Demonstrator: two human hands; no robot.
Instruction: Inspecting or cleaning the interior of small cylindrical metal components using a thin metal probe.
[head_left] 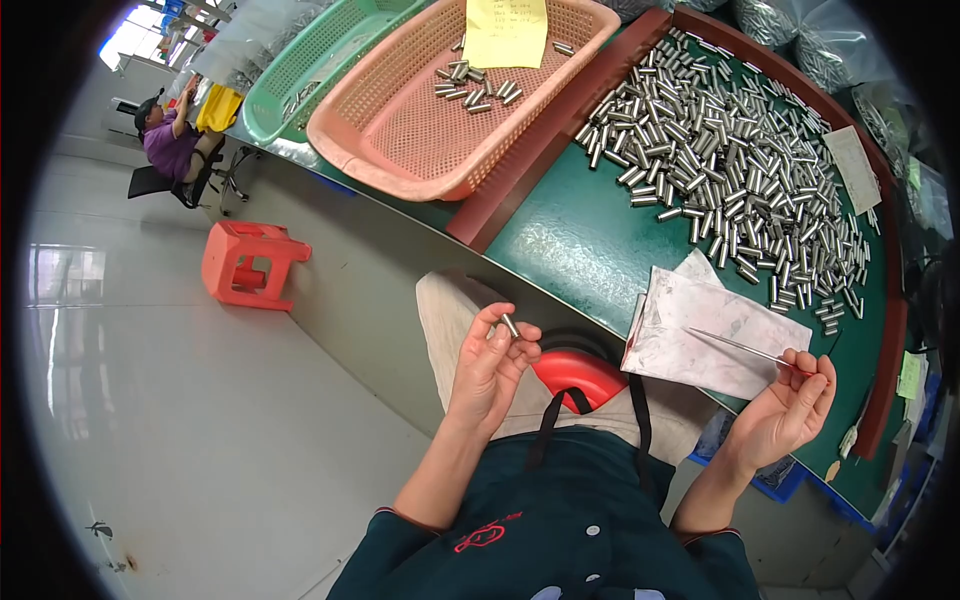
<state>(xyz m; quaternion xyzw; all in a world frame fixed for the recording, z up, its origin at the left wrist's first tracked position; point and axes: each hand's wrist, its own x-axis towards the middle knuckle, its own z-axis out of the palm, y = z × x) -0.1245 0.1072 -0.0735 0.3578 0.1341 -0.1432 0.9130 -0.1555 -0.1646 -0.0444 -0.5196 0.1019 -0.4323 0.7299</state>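
Observation:
Between the fingertips of my left hand (pixel 492 360) is a small shiny metal cylinder (pixel 511 325), held over my lap. My right hand (pixel 795 405) pinches the handle end of a thin metal pick (pixel 738 345) with some red near the grip. The pick points left above a stained white cloth (pixel 700 325) folded at the table's near edge. A wide heap of metal cylinders (pixel 715 150) of the same sort covers the green tabletop (pixel 560 245) beyond the cloth.
A pink basket (pixel 400 175) holds several cylinders and a yellow note (pixel 506 32). Left of it stands a green basket (pixel 270 95). Dark red wooden rails (pixel 560 130) border the work area. A red stool (pixel 250 265) stands on the floor, and a person (pixel 172 140) sits far left.

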